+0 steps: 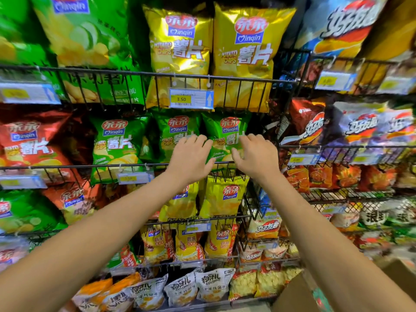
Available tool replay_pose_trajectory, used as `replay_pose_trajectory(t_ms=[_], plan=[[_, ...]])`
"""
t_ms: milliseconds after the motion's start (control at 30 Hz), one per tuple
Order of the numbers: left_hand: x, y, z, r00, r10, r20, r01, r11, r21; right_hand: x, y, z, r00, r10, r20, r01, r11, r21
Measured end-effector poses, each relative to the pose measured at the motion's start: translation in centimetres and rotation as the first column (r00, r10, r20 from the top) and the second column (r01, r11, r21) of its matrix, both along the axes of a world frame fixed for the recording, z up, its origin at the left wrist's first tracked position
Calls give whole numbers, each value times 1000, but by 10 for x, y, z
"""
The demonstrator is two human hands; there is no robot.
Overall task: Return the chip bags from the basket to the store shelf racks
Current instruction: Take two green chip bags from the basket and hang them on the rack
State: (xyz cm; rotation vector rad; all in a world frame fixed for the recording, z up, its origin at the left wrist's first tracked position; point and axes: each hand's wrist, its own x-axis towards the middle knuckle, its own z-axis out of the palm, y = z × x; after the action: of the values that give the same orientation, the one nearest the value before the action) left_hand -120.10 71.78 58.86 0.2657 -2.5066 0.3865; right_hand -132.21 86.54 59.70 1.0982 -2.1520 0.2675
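Three green Qinqin potato chip bags stand in the middle wire rack [157, 164]. The rightmost green bag [225, 129] has both my hands on its front. My left hand [191, 156] lies flat over its left edge and the neighbouring green bag [175, 131], fingers spread. My right hand [254, 154] rests on its right edge, fingers apart and thumb pointing inward. Neither hand closes around the bag. The basket is out of view.
Yellow Qinqin bags [243, 48] fill the rack above, behind a 3.50 price tag [191, 99]. Smaller yellow bags [222, 199] sit in the rack below my hands. Red bags [27, 143] hang at left, other snacks at right. A cardboard box [292, 296] stands at lower right.
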Motion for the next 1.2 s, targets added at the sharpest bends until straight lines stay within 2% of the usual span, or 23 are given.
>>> replay_pose_trajectory(t_ms=[233,300,400,500,567,800,1033,1200], plan=[[-13,22,81,961,-116,-252,91,990,-108,-7,8,89,985,32,-167,-79,955,-285],[-20,22,100,939,-110,-326,73,989,-126,-13,2,110,976,88,-198,-144,945,-292],[-30,14,123,919,-15,-395,-28,994,-101,-23,-16,129,963,145,-229,-192,961,-197],[-38,0,149,939,185,-291,-176,983,56,-33,-39,140,979,127,-158,-141,987,-78],[-45,-12,161,941,279,-190,-250,955,162,-37,-49,145,989,96,-111,-103,993,-60],[-56,-41,176,963,271,-6,-263,940,216,-49,-59,149,995,94,-45,-97,994,-58],[-56,-42,166,961,255,-103,-231,952,199,-43,-53,135,995,96,-11,-97,987,-130],[-50,-40,162,958,255,-133,-228,955,187,-32,-50,141,997,80,6,-79,989,-123]])
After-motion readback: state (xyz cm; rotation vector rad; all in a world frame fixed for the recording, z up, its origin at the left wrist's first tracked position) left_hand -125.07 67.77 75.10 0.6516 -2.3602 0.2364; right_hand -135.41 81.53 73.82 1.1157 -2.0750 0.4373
